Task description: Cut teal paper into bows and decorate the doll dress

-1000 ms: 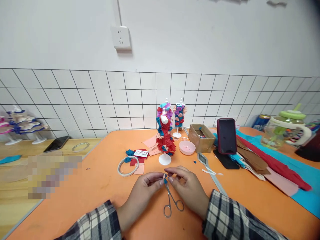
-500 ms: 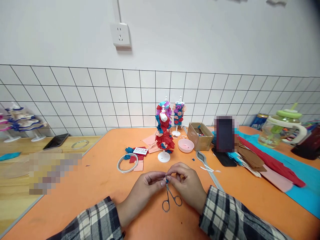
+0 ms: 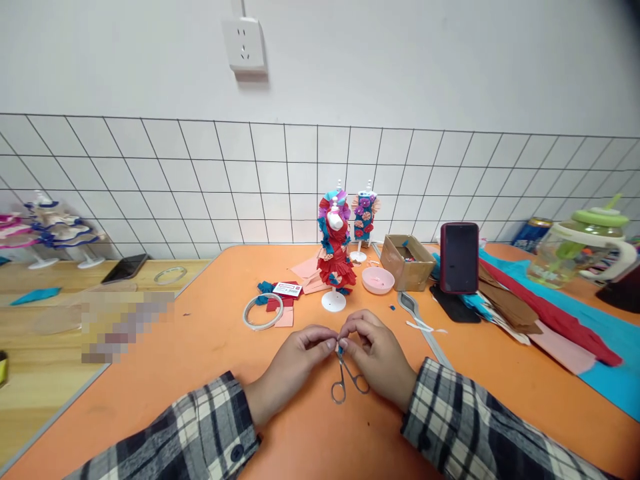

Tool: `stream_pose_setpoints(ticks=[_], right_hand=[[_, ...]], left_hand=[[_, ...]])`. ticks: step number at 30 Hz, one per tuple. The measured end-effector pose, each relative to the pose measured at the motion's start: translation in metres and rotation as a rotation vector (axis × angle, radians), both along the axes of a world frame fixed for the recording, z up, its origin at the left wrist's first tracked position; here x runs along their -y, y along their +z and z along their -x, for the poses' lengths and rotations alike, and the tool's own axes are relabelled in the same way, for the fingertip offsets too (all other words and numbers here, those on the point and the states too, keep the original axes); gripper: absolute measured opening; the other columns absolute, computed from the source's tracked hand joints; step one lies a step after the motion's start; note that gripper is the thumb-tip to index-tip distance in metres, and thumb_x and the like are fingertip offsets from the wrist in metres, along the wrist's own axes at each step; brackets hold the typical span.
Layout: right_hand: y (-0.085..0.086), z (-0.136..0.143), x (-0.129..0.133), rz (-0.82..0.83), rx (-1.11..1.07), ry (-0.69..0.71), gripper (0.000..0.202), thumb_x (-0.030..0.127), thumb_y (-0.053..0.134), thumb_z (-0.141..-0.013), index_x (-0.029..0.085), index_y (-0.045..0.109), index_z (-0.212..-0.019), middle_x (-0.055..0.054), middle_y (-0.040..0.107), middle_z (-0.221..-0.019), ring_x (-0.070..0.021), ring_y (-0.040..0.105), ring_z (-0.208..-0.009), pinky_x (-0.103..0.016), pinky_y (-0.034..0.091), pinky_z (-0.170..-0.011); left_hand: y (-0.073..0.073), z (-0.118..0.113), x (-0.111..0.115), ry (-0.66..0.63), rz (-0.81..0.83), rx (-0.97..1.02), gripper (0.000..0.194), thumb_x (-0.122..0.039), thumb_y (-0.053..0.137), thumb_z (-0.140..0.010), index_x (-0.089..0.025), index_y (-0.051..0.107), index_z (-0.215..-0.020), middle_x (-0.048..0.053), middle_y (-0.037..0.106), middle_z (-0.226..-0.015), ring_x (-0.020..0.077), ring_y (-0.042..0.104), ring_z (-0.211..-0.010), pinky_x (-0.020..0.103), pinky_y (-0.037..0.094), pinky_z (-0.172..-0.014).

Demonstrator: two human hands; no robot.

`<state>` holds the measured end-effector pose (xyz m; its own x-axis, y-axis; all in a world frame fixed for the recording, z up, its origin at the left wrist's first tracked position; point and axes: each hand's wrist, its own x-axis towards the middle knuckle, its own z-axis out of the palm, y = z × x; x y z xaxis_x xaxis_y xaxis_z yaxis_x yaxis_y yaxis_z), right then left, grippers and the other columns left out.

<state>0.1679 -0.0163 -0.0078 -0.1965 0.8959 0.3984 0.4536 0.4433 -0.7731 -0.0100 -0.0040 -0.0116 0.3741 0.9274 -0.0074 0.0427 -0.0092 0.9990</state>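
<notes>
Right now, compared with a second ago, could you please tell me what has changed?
The fingertips of the left hand and right hand have drawn together at the small blue scrap, which shows less now. I see nothing picked up or released. The view has tipped slightly down. The scissors, front dress form and pink bowl appear unmoved.

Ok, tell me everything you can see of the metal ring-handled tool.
The scissors-like metal tool looks silver, its two slim shanks ending in ring handles that stand apart and point back toward you. Its far end goes between your left hand and right hand, at a bit of blue material, and is hidden there. Whether it touches the orange table below, I can't tell.
</notes>
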Motion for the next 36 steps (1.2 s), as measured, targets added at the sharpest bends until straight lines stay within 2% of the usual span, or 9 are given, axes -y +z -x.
stream_pose_setpoints(ticks=[9, 14, 19, 24, 27, 29, 31, 33, 36], right_hand=[[-0.007, -0.001, -0.006, 0.063, -0.013, -0.002, 0.007, 0.02, 0.055, -0.083, 0.019, 0.062, -0.083, -0.002, 0.055, -0.087, -0.0139, 0.044, -0.067, -0.027, 0.036, -0.062], [-0.009, -0.001, -0.007, 0.106, -0.057, 0.003, 0.01, 0.025, 0.055, -0.082, 0.019, 0.063, -0.082, -0.002, 0.054, -0.085, -0.0143, 0.046, -0.067, -0.027, 0.036, -0.061], [-0.007, 0.001, -0.005, 0.118, -0.066, -0.013, 0.01, 0.026, 0.058, -0.078, 0.019, 0.064, -0.08, -0.001, 0.054, -0.081, -0.0122, 0.042, -0.062, -0.026, 0.035, -0.058], [-0.004, 0.002, -0.001, 0.341, -0.251, 0.124, 0.015, 0.03, 0.056, -0.078, 0.018, 0.059, -0.086, 0.004, 0.048, -0.063, -0.01, 0.038, -0.052, -0.023, 0.031, -0.049], [-0.001, 0.001, -0.002, 0.354, -0.345, 0.103, 0.02, 0.03, 0.056, -0.077, 0.019, 0.057, -0.094, 0.0, 0.059, -0.08, -0.0073, 0.038, -0.049, -0.021, 0.03, -0.045], [0.001, -0.001, -0.004, 0.337, -0.41, 0.056, 0.029, 0.028, 0.056, -0.075, 0.02, 0.056, -0.103, -0.005, 0.062, -0.098, -0.0087, 0.045, -0.054, -0.02, 0.033, -0.043], [0.0, -0.003, -0.007, 0.32, -0.473, 0.006, 0.032, 0.024, 0.052, -0.07, 0.02, 0.056, -0.101, -0.007, 0.063, -0.102, -0.0125, 0.053, -0.065, -0.02, 0.038, -0.046], [0.0, -0.007, -0.009, 0.309, -0.504, -0.04, 0.021, 0.02, 0.046, -0.064, 0.019, 0.057, -0.081, -0.005, 0.064, -0.084, -0.0132, 0.053, -0.062, -0.02, 0.038, -0.046], [0.001, -0.016, -0.012, 0.316, -0.494, -0.048, 0.005, 0.021, 0.041, -0.059, 0.02, 0.046, -0.056, 0.002, 0.044, -0.051, -0.0098, 0.037, -0.044, -0.021, 0.026, -0.039]], left_hand=[[-0.003, -0.001, -0.001, -0.026, 0.077, 0.025, 0.027, -0.036, 0.066, -0.08, -0.016, 0.074, -0.097, 0.009, 0.072, -0.102, 0.0234, 0.061, -0.097, 0.035, 0.044, -0.09], [-0.001, 0.001, -0.002, 0.02, 0.128, 0.11, 0.047, -0.034, 0.073, -0.075, -0.018, 0.065, -0.118, 0.01, 0.07, -0.109, 0.0233, 0.062, -0.1, 0.036, 0.045, -0.09], [0.002, 0.0, -0.001, -0.012, 0.056, -0.011, 0.033, -0.034, 0.079, -0.067, -0.013, 0.073, -0.091, 0.009, 0.072, -0.095, 0.0227, 0.062, -0.092, 0.033, 0.045, -0.086], [0.001, -0.001, -0.001, 0.012, 0.086, -0.059, 0.033, -0.038, 0.08, -0.064, -0.014, 0.072, -0.086, 0.006, 0.072, -0.087, 0.0212, 0.063, -0.084, 0.032, 0.046, -0.08], [0.001, -0.001, 0.0, -0.015, 0.11, -0.069, 0.032, -0.037, 0.081, -0.063, -0.014, 0.072, -0.083, 0.006, 0.073, -0.085, 0.0211, 0.064, -0.083, 0.032, 0.046, -0.081], [0.001, 0.0, 0.0, 0.0, 0.124, -0.049, 0.03, -0.035, 0.081, -0.063, -0.015, 0.073, -0.082, 0.005, 0.073, -0.085, 0.0208, 0.064, -0.083, 0.032, 0.045, -0.082], [0.001, 0.0, 0.0, 0.028, 0.152, 0.002, 0.029, -0.033, 0.082, -0.062, -0.015, 0.073, -0.084, 0.005, 0.073, -0.088, 0.0206, 0.064, -0.084, 0.033, 0.045, -0.084], [0.0, 0.0, -0.001, 0.056, 0.187, 0.067, 0.03, -0.031, 0.082, -0.062, -0.016, 0.073, -0.086, 0.006, 0.074, -0.091, 0.0203, 0.063, -0.086, 0.032, 0.044, -0.085], [-0.002, 0.001, -0.002, 0.079, 0.232, 0.139, 0.032, -0.029, 0.084, -0.061, -0.016, 0.073, -0.088, 0.006, 0.073, -0.093, 0.0194, 0.064, -0.087, 0.032, 0.044, -0.087]])
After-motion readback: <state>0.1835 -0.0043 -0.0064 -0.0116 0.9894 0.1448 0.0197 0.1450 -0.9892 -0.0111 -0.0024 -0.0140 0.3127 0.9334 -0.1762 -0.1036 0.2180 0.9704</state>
